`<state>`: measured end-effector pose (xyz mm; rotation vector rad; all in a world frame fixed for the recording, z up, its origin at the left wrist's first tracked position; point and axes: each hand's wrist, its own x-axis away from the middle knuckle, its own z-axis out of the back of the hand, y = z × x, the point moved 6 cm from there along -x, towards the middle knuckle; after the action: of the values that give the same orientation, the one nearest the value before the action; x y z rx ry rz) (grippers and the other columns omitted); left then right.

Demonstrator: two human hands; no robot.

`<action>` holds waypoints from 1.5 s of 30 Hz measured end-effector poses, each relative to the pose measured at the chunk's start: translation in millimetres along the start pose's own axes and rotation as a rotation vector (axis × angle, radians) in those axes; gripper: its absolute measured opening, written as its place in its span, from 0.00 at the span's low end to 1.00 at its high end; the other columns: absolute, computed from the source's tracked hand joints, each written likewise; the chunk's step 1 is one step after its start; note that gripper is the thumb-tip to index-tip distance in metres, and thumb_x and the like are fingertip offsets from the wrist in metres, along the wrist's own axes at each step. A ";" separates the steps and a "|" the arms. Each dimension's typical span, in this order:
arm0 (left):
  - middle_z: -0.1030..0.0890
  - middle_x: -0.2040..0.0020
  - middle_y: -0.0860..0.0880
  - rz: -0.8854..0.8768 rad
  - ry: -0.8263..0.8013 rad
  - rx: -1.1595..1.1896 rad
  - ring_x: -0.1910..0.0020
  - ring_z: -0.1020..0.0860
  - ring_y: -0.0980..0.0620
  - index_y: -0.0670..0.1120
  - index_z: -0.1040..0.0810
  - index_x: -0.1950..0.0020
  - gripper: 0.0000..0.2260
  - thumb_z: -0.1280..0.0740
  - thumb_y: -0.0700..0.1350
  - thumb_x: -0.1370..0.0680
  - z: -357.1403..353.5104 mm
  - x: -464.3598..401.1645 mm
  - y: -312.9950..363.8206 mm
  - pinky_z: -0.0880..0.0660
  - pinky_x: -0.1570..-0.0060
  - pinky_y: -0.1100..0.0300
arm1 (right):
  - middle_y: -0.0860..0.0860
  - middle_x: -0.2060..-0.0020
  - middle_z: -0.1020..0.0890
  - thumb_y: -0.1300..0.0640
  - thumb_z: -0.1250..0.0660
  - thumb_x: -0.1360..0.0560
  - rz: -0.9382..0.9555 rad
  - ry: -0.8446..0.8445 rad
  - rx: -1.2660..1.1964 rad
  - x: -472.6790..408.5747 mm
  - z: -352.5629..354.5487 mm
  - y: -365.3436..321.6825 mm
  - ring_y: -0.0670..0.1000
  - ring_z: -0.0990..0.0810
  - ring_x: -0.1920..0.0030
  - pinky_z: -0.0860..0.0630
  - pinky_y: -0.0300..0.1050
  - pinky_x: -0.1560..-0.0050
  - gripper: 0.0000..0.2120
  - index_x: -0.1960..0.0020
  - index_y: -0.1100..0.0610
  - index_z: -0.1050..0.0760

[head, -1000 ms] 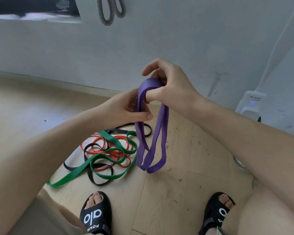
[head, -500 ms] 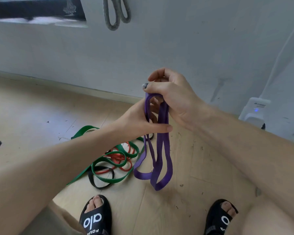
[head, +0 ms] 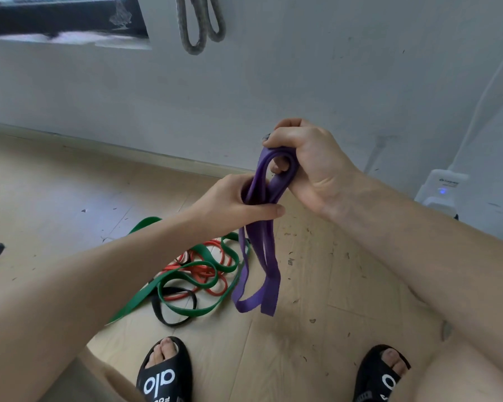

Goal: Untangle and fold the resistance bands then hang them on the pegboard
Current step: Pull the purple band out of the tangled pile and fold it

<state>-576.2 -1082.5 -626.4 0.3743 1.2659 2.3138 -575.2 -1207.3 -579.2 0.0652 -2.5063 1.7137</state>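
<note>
From the head view, the right hand (head: 311,166) gripped the top of the folded purple band (head: 259,242), fingers curled through its upper loop, while the left hand (head: 238,204) pinched the gathered strands just below, thumb laid across them. The folded loops hung free above the wooden floor (head: 70,198), clear of the pile. On the floor the green band (head: 169,282), the red band (head: 206,271) and the black band (head: 172,320) lay knotted together, untouched. A grey band (head: 201,24) already hung on the wall above; the pegboard itself could not be made out. By my reading one band was hung, the purple one was folded and ready to go up, and three remained to untangle
</note>
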 end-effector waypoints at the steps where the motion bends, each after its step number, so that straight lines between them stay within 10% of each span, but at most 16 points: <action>1: 0.22 0.55 0.32 0.011 0.003 0.004 0.56 0.20 0.33 0.34 0.23 0.50 0.29 0.25 0.60 0.31 1.6 0.4 -1.0 0.22 0.48 0.34 | 0.52 0.68 0.23 0.71 0.33 0.28 0.000 -0.001 -0.014 -1.4 0.9 -1.1 0.49 0.33 0.72 0.32 0.42 0.71 0.10 0.56 0.58 0.29; 9: 0.23 0.60 0.50 -0.024 0.018 -0.138 0.56 0.21 0.45 0.47 0.25 0.53 0.15 0.27 0.57 0.24 4.7 -2.5 -1.0 0.22 0.45 0.40 | 0.54 0.67 0.20 0.74 0.35 0.29 -0.038 0.014 -0.137 -9.3 10.9 -6.5 0.49 0.30 0.68 0.28 0.40 0.70 0.15 0.52 0.56 0.30; 17: 0.25 0.62 0.53 -0.092 0.023 -0.405 0.67 0.28 0.58 0.48 0.29 0.49 0.11 0.31 0.53 0.20 20.3 -0.5 12.5 0.32 0.65 0.65 | 0.54 0.64 0.24 0.76 0.36 0.29 -0.043 0.018 -0.034 -8.9 27.6 -7.2 0.51 0.24 0.62 0.25 0.45 0.61 0.16 0.50 0.58 0.30; 31: 0.24 0.65 0.57 -0.181 -0.006 -0.485 0.65 0.25 0.64 0.54 0.25 0.48 0.05 0.29 0.49 0.20 33.3 9.0 20.6 0.31 0.61 0.73 | 0.63 0.47 0.21 0.68 0.34 0.27 -0.187 -0.068 0.404 -10.0 38.4 10.4 0.59 0.20 0.49 0.21 0.48 0.49 0.11 0.46 0.62 0.28; 36: 0.24 0.66 0.57 -0.173 -0.012 -0.544 0.67 0.25 0.63 0.52 0.23 0.50 0.05 0.29 0.51 0.21 30.6 7.1 24.3 0.32 0.64 0.71 | 0.47 0.48 0.18 0.62 0.33 0.25 0.506 -0.054 1.080 6.2 8.8 -19.6 0.48 0.20 0.46 0.26 0.35 0.48 0.15 0.40 0.52 0.25; 39: 0.27 0.71 0.58 -0.191 0.037 -0.516 0.70 0.26 0.67 0.57 0.30 0.63 0.14 0.29 0.45 0.23 25.7 7.4 30.7 0.32 0.65 0.72 | 0.50 0.52 0.17 0.58 0.39 0.20 0.873 -0.193 1.276 29.2 -27.1 -9.7 0.53 0.21 0.50 0.30 0.45 0.44 0.12 0.39 0.56 0.23; 45: 0.25 0.65 0.57 -0.167 -0.002 -0.455 0.67 0.25 0.65 0.48 0.25 0.54 0.06 0.29 0.40 0.22 24.0 12.0 32.2 0.30 0.65 0.72 | 0.52 0.48 0.18 0.34 0.54 0.17 0.341 -0.326 1.318 14.1 -17.9 30.7 0.55 0.20 0.48 0.25 0.52 0.47 0.29 0.25 0.50 0.37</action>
<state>-584.5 -1073.8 -586.2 0.1094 0.7039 2.3628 -591.0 -1179.1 -599.6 0.0127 -1.0726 3.3458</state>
